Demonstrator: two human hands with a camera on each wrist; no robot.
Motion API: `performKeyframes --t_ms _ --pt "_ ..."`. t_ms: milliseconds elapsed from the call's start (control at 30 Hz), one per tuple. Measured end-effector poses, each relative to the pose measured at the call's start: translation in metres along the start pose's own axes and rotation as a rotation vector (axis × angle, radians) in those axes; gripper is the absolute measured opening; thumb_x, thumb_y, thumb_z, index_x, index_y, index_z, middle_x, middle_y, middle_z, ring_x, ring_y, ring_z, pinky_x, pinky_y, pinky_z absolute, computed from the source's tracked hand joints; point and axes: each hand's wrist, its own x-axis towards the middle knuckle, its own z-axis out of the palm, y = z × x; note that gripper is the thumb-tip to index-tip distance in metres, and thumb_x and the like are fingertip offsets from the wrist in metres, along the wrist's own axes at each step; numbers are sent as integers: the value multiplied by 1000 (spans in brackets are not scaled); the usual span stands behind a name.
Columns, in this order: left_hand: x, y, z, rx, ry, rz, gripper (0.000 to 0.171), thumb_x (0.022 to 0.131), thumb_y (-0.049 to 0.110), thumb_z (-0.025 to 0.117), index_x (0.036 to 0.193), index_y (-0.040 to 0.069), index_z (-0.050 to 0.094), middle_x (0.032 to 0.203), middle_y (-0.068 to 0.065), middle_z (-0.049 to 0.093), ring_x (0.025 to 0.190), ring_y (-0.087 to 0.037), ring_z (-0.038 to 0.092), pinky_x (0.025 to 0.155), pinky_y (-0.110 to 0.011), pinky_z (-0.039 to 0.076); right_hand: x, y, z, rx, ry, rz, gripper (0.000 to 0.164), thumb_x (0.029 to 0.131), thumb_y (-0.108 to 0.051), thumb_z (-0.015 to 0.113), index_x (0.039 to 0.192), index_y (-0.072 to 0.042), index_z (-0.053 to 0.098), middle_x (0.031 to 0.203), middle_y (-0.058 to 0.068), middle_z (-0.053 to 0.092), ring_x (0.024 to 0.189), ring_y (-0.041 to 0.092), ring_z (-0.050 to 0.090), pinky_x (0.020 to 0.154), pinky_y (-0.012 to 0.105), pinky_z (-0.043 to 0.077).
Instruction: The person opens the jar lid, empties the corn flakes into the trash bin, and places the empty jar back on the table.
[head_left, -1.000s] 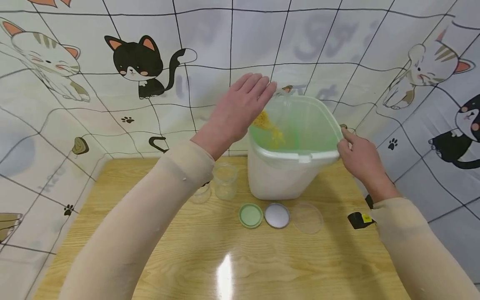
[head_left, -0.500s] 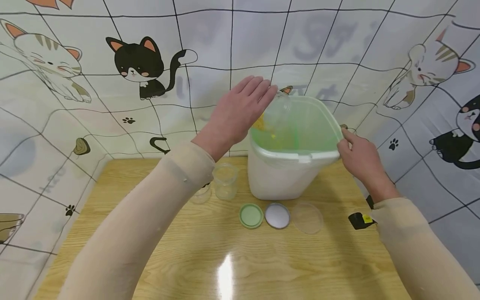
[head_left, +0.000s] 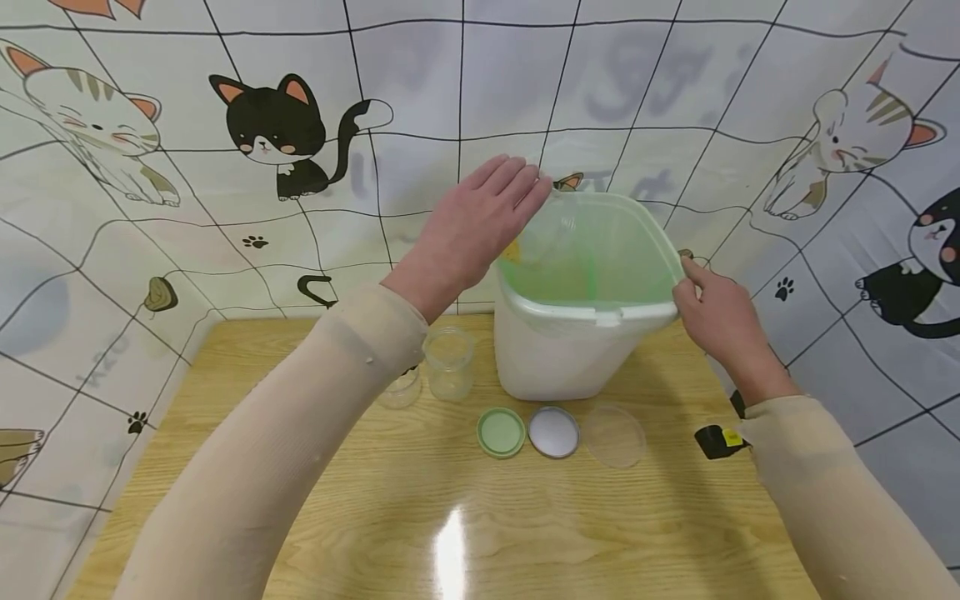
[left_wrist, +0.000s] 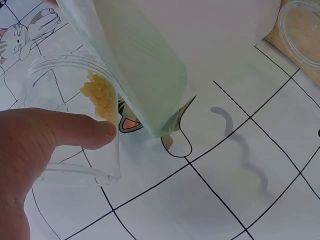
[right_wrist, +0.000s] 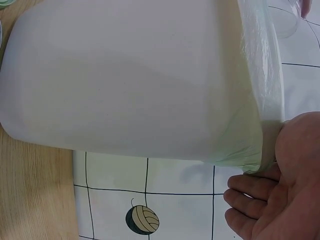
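Observation:
In the head view my left hand (head_left: pixel 476 225) is over the left rim of a white bin (head_left: pixel 562 358). It grips a clear plastic jar (left_wrist: pixel 70 92) tipped on its side, mouth toward the bin. A yellow crumbly lump (left_wrist: pixel 100 95) clings inside the jar, near the thumb in the left wrist view. A pale green bag (head_left: pixel 630 242) lines the bin and folds over its rim. My right hand (head_left: pixel 716 321) pinches the bin's right rim, thumb on top and the other fingers curled beneath. The bin leans a little to the right.
A clear jar (head_left: pixel 450 375) stands left of the bin, and a second clear container (head_left: pixel 401 392) is partly behind my left sleeve. In front lie a green lid (head_left: pixel 501 432), a white lid (head_left: pixel 554 432) and a clear lid (head_left: pixel 615 436). A black object (head_left: pixel 716 442) lies near the right sleeve.
Yellow bits have dropped from the jar into the bin, and less yellow shows by the left hand. The jar has swung back behind that hand. The right hand stays on the rim.

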Motion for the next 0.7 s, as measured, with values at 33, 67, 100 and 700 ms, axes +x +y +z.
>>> performKeyframes --t_ms 33,67,100,700 --pt "0 0 0 1 4 2 79 83 1 64 151 8 24 152 -9 32 145 -27 26 125 -34 13 0 0 0 1 1 0 60 99 -31 17 156 -11 20 98 28 61 46 19 33 44 32 33" --pt "0 0 1 4 6 5 79 82 1 64 150 8 24 152 -9 32 145 -27 27 125 -34 13 0 0 0 1 1 0 60 99 -31 17 156 -11 20 97 28 60 47 19 33 44 32 33" --pt "1 -1 1 8 9 9 79 82 1 64 150 8 24 151 -9 33 144 -27 27 125 -34 13 0 0 0 1 2 1 60 99 -31 17 156 -11 20 97 27 60 47 19 33 44 32 33" --pt "2 -3 1 37 11 62 74 82 2 65 146 8 28 151 -10 34 145 -28 27 125 -34 12 0 -1 0 -12 16 -4 60 100 -30 17 155 -9 22 68 15 54 45 17 30 43 31 32"
